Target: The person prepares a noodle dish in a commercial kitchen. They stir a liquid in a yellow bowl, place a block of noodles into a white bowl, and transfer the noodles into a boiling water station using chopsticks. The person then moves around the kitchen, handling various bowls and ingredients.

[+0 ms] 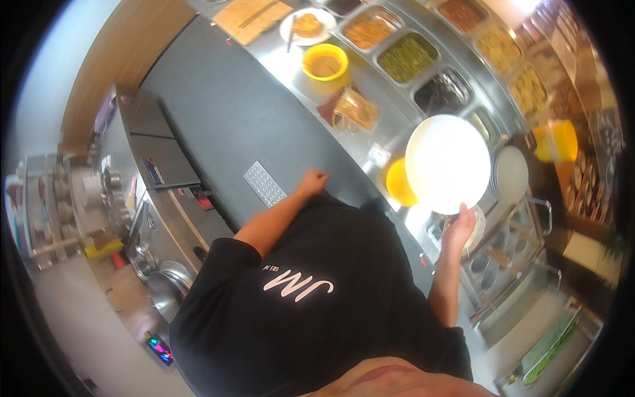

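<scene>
My right hand [460, 229] grips a round white plate [448, 164] by its near rim and holds it above the steel counter. Glare washes out the plate's surface. Below the plate, a yellow tub [401, 182] is partly hidden, and a bowl of pale strands [477, 231] sits behind my fingers. My left hand [313, 182] hangs before my black shirt over the grey floor, its fingers curled with nothing visible in them. A stack of white plates [512, 173] stands to the right of the held plate.
Steel pans of toppings, one with chopped greens [408, 57], line the counter's back. A yellow container [325, 62], bagged food [356, 109] and a plate of food [307, 26] stand nearer. At right is a boiler with basket inserts [498, 248]. A metal drain grate [264, 182] lies in the floor.
</scene>
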Demonstrator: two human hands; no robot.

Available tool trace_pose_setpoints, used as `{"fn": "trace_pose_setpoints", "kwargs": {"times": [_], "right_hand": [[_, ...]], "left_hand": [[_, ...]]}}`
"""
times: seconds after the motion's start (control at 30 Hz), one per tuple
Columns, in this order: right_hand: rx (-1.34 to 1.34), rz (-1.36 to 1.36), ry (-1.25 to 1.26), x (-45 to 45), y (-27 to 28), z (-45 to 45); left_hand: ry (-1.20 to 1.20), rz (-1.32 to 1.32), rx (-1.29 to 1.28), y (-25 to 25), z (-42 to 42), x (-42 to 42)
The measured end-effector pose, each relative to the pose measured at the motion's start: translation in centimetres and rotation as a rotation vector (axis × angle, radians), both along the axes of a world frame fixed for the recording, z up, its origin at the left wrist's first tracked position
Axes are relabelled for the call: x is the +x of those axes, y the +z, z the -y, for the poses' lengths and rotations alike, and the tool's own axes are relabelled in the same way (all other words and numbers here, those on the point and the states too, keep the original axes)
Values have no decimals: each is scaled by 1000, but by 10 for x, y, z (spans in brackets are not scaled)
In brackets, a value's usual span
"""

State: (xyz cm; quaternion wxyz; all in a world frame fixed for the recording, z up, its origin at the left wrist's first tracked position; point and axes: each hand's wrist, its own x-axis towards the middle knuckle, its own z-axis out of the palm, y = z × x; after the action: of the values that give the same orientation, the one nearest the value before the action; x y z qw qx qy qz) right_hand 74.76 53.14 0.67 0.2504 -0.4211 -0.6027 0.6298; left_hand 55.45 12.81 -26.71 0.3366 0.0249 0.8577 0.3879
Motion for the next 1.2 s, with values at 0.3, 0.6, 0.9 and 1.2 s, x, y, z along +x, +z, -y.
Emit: {"fn": "trace_pose_setpoints", "kwargs": {"times": [0.3, 0.6, 0.9, 1.2], "right_hand": [[-206, -17, 227, -117, -7, 197], [-62, 126, 770, -278, -79, 360], [-36, 236, 1213, -458, -102, 639], [-24, 140, 1580, -636, -150, 1014]], "left_hand": [[520, 16, -19, 4, 227, 15], [1079, 57, -143, -75, 453, 145], [686, 201, -348, -95, 466, 286], [1462, 17, 14, -1, 521, 191]]}}
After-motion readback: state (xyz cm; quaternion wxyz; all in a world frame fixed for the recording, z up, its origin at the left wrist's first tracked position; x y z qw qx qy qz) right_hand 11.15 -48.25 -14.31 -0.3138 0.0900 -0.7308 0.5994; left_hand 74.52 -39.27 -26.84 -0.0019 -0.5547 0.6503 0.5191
